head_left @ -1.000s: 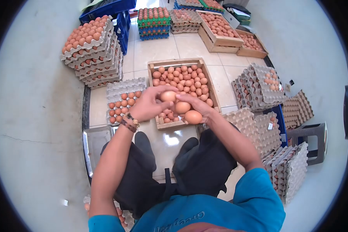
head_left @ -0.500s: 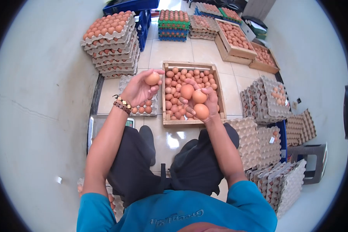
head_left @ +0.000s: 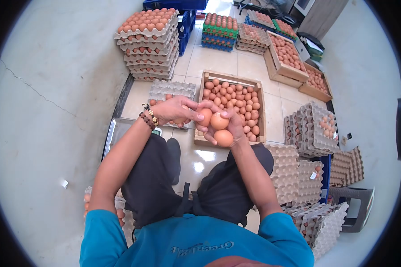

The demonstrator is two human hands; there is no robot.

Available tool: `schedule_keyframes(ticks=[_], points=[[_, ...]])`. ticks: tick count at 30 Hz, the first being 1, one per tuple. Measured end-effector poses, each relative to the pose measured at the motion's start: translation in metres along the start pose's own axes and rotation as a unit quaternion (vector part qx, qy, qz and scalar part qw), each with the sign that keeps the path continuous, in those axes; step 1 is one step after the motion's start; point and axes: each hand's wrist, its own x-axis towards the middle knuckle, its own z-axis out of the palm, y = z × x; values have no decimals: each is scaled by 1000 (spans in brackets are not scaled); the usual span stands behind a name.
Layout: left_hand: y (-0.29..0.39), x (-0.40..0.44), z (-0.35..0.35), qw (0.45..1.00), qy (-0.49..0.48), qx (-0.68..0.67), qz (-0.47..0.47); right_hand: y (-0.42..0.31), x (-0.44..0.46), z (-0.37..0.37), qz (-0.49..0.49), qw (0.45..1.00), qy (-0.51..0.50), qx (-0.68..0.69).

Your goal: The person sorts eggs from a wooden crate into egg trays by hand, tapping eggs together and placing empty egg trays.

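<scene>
My right hand (head_left: 237,126) is closed around three brown eggs (head_left: 219,121), held in front of the wooden crate. My left hand (head_left: 173,109), with beaded bracelets at the wrist, meets it from the left. Its thumb and fingers touch the leftmost egg (head_left: 204,116) of the three. Another egg (head_left: 181,119) shows partly in my left palm, mostly hidden by the fingers. Many loose brown eggs fill the wooden crate (head_left: 262,113) just beyond my hands. A grey carton tray (head_left: 171,89) with a few eggs lies left of it, partly covered by my left hand.
Stacked full egg trays (head_left: 149,44) stand at the far left, beside blue crates (head_left: 187,29). Green and blue trays (head_left: 219,33) and more wooden egg crates (head_left: 287,55) line the back. Trays (head_left: 314,127) and a grey stool (head_left: 356,209) are on the right.
My left hand has moved right and down to meet my right hand, its fingers now on an egg there. The camera view has shifted slightly, moving the background to the right.
</scene>
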Motion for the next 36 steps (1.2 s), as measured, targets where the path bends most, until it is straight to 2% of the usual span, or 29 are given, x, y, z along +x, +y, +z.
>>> schedule_keyframes(ticks=[3,5,7,8,11,15,16,19,21,26,28,29,30,33,36], points=[[6,-10,0,994,46,103,-4,5,0,4,20,1000,17,-7],[-1,-13,-3,995,46,75,48,6,3,6,27,999,29,-23],[-6,-19,-5,995,49,35,84,8,4,-4,24,1000,-1,-4],[-4,-24,-9,997,51,23,60,7,4,-9,22,1000,-16,4],[-8,-28,-23,987,50,-68,134,3,6,-10,18,998,-54,35],[8,-49,-46,978,156,-10,141,-3,6,-20,2,1000,17,6],[-14,-44,-69,959,220,64,167,-6,4,-23,-3,998,60,-3],[-59,-39,-117,938,326,39,113,-12,-1,-29,-21,990,139,-31],[-117,-26,-166,925,365,65,79,-14,-7,-33,-32,981,187,-33],[-224,13,-229,903,406,141,2,-21,-11,-34,-58,959,276,-38],[-268,42,-250,879,427,212,24,-22,-10,-39,-67,954,292,-11],[-281,53,-256,865,436,247,35,-22,-10,-41,-72,951,300,1],[-279,64,-256,867,436,241,-32,-23,-9,-41,-75,944,320,16],[-270,92,-245,846,463,258,-54,-23,-6,-46,-82,936,342,1],[-281,115,-247,811,461,357,-52,-21,0,-46,-80,931,356,3]])
